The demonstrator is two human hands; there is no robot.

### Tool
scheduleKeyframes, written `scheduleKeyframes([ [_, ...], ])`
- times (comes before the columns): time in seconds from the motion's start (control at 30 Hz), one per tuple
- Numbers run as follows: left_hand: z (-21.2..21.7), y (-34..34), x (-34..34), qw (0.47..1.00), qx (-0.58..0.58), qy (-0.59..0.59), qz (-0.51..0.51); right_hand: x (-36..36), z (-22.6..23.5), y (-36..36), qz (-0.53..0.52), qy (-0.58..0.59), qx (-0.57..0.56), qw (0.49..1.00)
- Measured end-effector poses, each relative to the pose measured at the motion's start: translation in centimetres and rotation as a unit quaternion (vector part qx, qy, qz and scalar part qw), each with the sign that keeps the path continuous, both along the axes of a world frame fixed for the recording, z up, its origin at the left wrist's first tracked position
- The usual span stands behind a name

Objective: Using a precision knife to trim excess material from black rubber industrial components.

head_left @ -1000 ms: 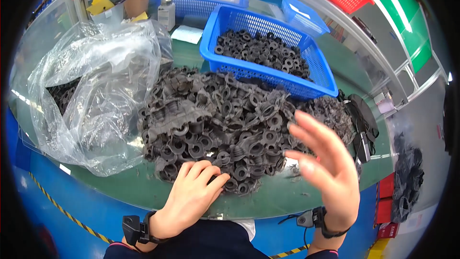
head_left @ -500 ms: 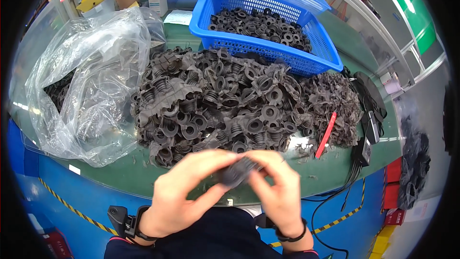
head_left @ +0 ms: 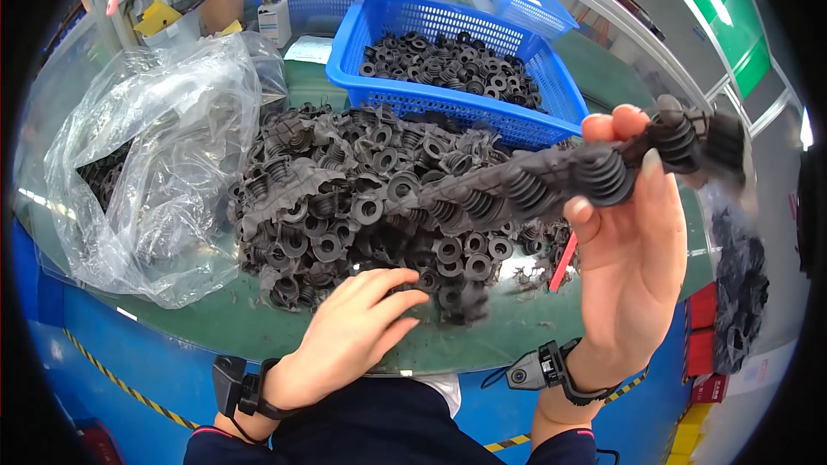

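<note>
My right hand is raised at the right, its fingers pinching a long strip of black ribbed rubber bellows. The pieces are joined by thin dark web, and the strip slants down leftward across the pile, its right end blurred. Lower and to the left, my left hand is held with fingers apart, nothing in them, just in front of the pile of black rubber bellows. Rings and ribbed sides show throughout that pile. Some dark pieces near the left fingertips are smeared by motion.
A blue perforated basket holding loose black rubber pieces stands behind the pile. Left of it lies a clear plastic bag with dark pieces inside. A red stick lies by my right hand. A white bottle stands at the back.
My hands were together at the table's front edge around a dark piece. Now they are apart: the right has risen rightward and holds the strip, and the left is empty.
</note>
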State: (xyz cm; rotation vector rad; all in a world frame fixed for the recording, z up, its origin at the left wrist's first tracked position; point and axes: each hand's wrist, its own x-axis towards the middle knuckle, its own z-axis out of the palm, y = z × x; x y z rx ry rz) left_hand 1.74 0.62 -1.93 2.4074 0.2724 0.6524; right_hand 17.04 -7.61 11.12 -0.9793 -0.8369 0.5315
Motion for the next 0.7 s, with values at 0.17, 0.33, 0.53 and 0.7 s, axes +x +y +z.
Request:
scheduleKeyframes([
  [0.17,4.2,-0.1,1.6,0.971,-0.014,-0.163,0.175,-1.3,-1.4,0.4,0.125,0.046,-0.100,0.986],
  [0.33,1.4,3.7,3.3,0.971,-0.071,-0.143,0.176,-1.3,-4.3,0.0,0.121,0.038,-0.098,0.987],
  [0.53,4.8,6.4,2.2,0.920,-0.329,-0.167,0.135,2.0,-10.7,-5.3,-0.057,-0.259,-0.300,0.916],
  [0.7,7.1,7.0,3.1,0.896,-0.328,-0.269,0.134,-0.2,-11.6,-7.9,-0.018,-0.445,-0.382,0.810],
])
